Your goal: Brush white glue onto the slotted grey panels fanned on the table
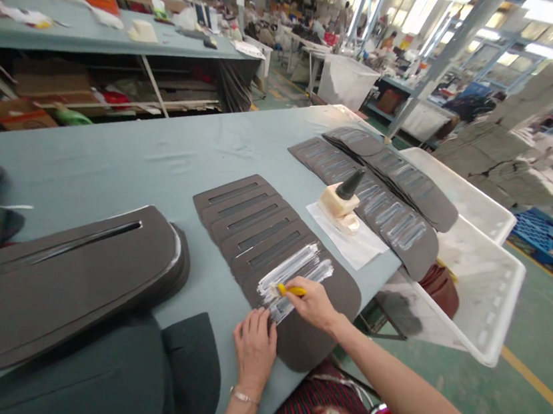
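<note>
A row of overlapping dark grey panels with slots (pixel 259 226) lies on the table in front of me. White glue (pixel 294 265) is smeared around the slot of the nearest glued panel. My right hand (pixel 313 302) is closed on a yellow-handled brush (pixel 293 290), its tip in the glue. Flat on the panel's left edge rests my left hand (pixel 256 344), holding nothing. Right of the row, a cream glue bottle with a black nozzle (pixel 339 200) stands on white paper (pixel 369 246).
Large dark panels are stacked at the left (pixel 74 279), above dark green pieces (pixel 73 400). More glued panels (pixel 405 235) overlap along the right table edge, beside white plastic bins (pixel 499 294). Another table (pixel 69 37) stands behind.
</note>
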The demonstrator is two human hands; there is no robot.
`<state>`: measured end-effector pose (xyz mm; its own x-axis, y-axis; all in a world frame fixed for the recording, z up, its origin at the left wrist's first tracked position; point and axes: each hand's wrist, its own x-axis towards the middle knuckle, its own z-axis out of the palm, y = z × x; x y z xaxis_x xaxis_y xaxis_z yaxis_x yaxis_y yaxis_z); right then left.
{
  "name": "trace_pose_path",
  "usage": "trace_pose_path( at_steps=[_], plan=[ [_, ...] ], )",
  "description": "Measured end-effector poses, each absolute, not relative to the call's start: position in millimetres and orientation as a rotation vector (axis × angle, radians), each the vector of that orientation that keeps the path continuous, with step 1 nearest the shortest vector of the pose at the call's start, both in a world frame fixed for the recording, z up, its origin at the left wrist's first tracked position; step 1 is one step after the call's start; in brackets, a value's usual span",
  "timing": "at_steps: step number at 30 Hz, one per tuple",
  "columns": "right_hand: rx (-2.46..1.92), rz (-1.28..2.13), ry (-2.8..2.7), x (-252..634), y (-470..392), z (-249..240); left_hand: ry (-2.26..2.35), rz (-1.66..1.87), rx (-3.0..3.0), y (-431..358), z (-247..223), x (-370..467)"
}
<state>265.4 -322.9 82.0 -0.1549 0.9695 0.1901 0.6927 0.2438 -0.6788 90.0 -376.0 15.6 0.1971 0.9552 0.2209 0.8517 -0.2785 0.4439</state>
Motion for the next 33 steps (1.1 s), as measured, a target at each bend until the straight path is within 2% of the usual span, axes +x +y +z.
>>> trace_pose_path(
  at_steps=[5,7,11,15,17,23,30,33],
  plan=[
    [-1.801,0.299,-1.67,374.8,-287.2,77.8,1.769,0.659,2.287,-376.6,12.8,95.6],
    [-1.839,0.26,-1.629,390.3,-279.2,81.5,1.786,0.645,2.287,-376.8,13.1,96.9],
    [-1.683,0.339,-1.669,335.5,-290.9,88.9,1.805,0.621,2.274,-376.7,13.9,98.7],
    [-1.436,0.624,-1.874,271.9,-314.4,84.5,1.815,0.622,2.246,-376.1,14.8,100.4],
    [-1.46,0.653,-1.881,280.7,-313.8,79.4,1.821,0.619,2.226,-376.8,15.0,101.1],
    [-1.8,0.302,-1.668,356.5,-281.5,85.3,1.849,0.68,2.092,-375.1,19.0,101.5],
    [-1.353,0.688,-1.933,246.2,-298.6,81.6,1.922,0.729,2.052,-351.0,21.1,93.9],
    [-1.455,0.659,-1.856,273.4,-286.3,72.4,1.912,0.681,2.094,-349.4,18.3,93.3]
  ],
)
